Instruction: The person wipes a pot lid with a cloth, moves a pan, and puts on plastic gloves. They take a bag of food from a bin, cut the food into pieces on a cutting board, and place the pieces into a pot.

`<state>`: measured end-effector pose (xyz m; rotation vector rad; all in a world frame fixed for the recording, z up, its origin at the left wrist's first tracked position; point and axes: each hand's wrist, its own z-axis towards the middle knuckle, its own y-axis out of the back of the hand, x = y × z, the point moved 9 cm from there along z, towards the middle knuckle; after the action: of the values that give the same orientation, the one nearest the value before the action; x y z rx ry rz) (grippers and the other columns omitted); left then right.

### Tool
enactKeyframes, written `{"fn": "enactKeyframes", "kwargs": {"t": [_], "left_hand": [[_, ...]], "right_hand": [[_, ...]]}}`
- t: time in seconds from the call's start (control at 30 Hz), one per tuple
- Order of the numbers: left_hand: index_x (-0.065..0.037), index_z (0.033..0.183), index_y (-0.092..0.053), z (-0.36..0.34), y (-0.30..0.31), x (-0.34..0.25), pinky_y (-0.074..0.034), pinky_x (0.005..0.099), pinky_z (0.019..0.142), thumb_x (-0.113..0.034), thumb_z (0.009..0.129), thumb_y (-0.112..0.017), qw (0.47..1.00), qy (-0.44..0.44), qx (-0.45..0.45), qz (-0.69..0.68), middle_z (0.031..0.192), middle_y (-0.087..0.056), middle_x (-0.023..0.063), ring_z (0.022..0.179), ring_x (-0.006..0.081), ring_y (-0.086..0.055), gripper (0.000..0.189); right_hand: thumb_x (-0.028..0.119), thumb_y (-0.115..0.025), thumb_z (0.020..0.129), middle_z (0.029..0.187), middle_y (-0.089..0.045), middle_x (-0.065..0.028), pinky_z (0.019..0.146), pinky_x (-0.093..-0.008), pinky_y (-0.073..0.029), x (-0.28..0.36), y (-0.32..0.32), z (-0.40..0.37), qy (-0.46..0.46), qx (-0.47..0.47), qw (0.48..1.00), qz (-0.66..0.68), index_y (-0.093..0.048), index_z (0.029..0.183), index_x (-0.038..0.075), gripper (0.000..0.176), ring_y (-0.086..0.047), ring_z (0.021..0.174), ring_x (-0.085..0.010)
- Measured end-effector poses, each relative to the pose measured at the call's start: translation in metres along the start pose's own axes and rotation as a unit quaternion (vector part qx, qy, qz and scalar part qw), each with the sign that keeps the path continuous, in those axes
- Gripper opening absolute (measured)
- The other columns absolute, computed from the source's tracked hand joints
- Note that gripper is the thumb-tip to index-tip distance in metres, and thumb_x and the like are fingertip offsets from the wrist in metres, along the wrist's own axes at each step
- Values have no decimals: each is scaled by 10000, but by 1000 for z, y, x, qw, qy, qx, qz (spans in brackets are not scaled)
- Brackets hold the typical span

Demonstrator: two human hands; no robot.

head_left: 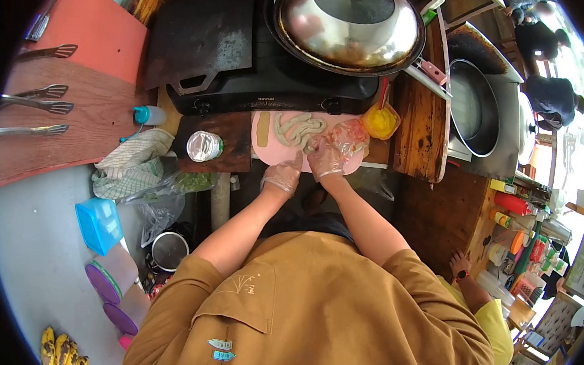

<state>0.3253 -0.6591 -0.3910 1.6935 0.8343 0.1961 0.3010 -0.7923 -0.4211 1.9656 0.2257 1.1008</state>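
Both hands wear thin clear gloves. The left hand rests at the near edge of the pink cutting board, fingers curled down. Whether they grip anything cannot be told.

The right hand lies just beside it, fingers bent onto the near end of the greenish dough strips. A pinch cannot be confirmed. The strips lie in loops mid-board, in front of the gas stove.

A crumpled plastic bag touches the right hand, and a bag of yellow sauce sits beyond it.

Recommended practice:
- Steady the board with the left hand.
- Press lightly so the strips keep an even thickness.
- Keep the loose plastic off the dough.
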Motion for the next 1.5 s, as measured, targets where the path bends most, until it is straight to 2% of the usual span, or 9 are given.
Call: {"fn": "enactKeyframes", "kwargs": {"t": [0.37, 0.53, 0.83, 0.97, 1.13, 1.2, 1.33, 1.47, 1.5], "left_hand": [[-17, 1419, -411, -5, -2, 4, -557, 429, 668, -84, 772, -631, 995, 2, -60, -77, 889, -687, 143, 815, 306, -693, 687], [-2, 1447, -368, -13, -5, -1, -554, 425, 678, -96, 764, -652, 995, -3, -43, -90, 914, -687, 146, 831, 307, -687, 745], [-5, 1455, -363, -11, -21, -2, -560, 426, 690, -105, 793, -628, 998, -2, 7, -66, 977, -696, 155, 877, 307, -698, 720], [-30, 1432, -400, 5, -21, -3, -557, 441, 650, -75, 797, -600, 999, -18, -18, -43, 868, -680, 156, 774, 335, -684, 668], [-50, 1406, -439, 7, -6, 7, -553, 480, 634, -74, 834, -574, 995, 11, -53, -78, 838, -676, 185, 734, 365, -679, 588], [-61, 1380, -468, -13, 16, 8, -547, 498, 617, -96, 863, -564, 980, 5, -141, -137, 804, -670, 190, 693, 378, -671, 527], [-95, 1390, -472, -20, -11, -5, -545, 477, 621, -134, 889, -547, 990, -29, -76, -117, 815, -682, 158, 710, 353, -676, 508], [-65, 1422, -438, -5, -18, -25, -551, 456, 694, -145, 884, -528, 992, -71, -42, -96, 888, -698, 155, 759, 336, -687, 551], [-65, 1422, -438, 2, -20, -26, -551, 456, 694, -145, 884, -528, 992, -69, -43, -96, 888, -698, 155, 759, 336, -687, 551]], "right_hand": [[241, -710, 777, 809, -712, -68, 793, -360, -521, -37, -19, 5, 11, -47, 997, -57, -698, 883, 73, 199, -682, 839, -247], [342, -706, 785, 812, -713, -104, 1041, -361, -384, -51, -25, -3, -189, 50, 971, 138, -723, 837, 81, 267, -669, 919, -256], [339, -647, 800, 801, -724, -53, 1119, -316, -253, -76, -54, 8, -132, 81, 976, 151, -719, 800, 86, 262, -668, 889, -223], [316, -634, 815, 786, -725, -55, 1035, -333, -381, -89, -62, 16, -136, 83, 973, 169, -711, 804, 68, 260, -683, 855, -231], [247, -636, 843, 761, -707, -121, 682, -368, -539, -98, -53, 24, -119, 132, 964, 200, -692, 837, 45, 210, -696, 752, -243], [239, -646, 839, 794, -707, -135, 691, -361, -537, -88, -37, 26, -73, 110, 971, 198, -687, 872, 49, 197, -693, 753, -249], [119, -670, 868, 819, -661, -71, 699, -273, -538, -34, 9, 32, 136, -20, 985, 106, -643, 999, 18, 168, -661, 757, -171], [178, -696, 843, 869, -662, -99, 796, -323, -535, -29, 5, 59, 97, -75, 981, 151, -680, 1063, 67, 248, -663, 850, -226], [236, -704, 831, 906, -677, -131, 830, -356, -529, -2, 21, 59, 80, -42, 996, 2, -683, 1096, 79, 308, -667, 883, -268]]}}
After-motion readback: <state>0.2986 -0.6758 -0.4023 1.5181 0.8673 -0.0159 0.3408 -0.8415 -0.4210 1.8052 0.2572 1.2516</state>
